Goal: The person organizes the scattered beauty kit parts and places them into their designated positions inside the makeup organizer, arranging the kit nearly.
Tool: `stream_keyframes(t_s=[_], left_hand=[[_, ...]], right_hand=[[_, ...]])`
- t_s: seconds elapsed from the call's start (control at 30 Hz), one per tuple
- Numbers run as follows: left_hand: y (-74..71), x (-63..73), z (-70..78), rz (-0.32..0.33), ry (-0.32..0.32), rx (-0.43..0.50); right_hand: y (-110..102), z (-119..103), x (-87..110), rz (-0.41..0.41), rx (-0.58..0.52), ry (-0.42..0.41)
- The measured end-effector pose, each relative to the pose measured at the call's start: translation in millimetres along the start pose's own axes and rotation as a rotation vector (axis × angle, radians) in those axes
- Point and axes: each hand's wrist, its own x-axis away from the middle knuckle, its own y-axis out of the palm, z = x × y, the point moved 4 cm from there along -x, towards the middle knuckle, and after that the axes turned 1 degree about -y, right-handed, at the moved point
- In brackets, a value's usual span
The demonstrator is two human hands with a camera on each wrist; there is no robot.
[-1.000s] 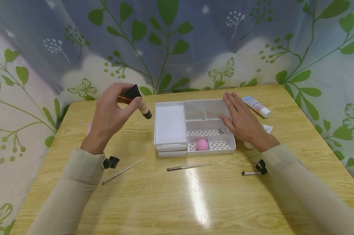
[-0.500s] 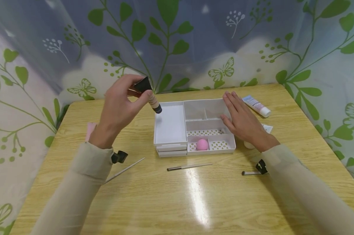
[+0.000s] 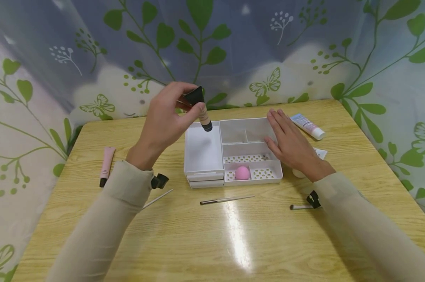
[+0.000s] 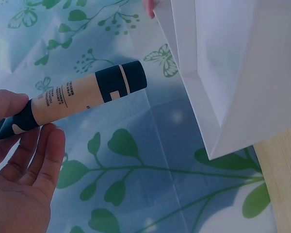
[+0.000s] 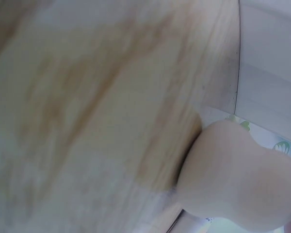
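My left hand (image 3: pixel 168 117) pinches a beige cosmetic tube (image 3: pixel 204 114) with black ends between thumb and fingers. The tube tilts with its cap end down, above the back of the left tray of a white organizer (image 3: pixel 203 150). In the left wrist view, the tube (image 4: pixel 63 99) is apart from the organizer's edge (image 4: pixel 208 121). My right hand (image 3: pixel 291 145) rests with straight fingers on the organizer's right side wall. A pink sponge ball (image 3: pixel 242 173) sits in a front compartment of the organizer.
On the table lie a pink tube (image 3: pixel 107 164) at left, a blue-and-white tube (image 3: pixel 307 126) at right, and several brushes, one brush (image 3: pixel 226 200) in front of the organizer. A beige gourd-shaped sponge (image 5: pixel 233 179) is near my right wrist. A patterned curtain (image 3: pixel 233 58) hangs behind.
My left hand has carried the beige tube rightward, from left of the organizer to above its left tray. The pink tube has come into fuller view. My right hand stays put.
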Motion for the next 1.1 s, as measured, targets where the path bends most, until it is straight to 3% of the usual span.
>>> stream_keyframes(t_s=[0.63,1.1], left_hand=[[44.2,-18.4,11.3,-0.115,-0.036,0.008],[74.3,-25.6,5.2,-0.162,-0.044,-0.034]], right_hand=[[-2.9,-2.0,0.8,0.001,-0.01,0.002],[-1.9,-1.2,0.7,-0.013,-0.006,0.017]])
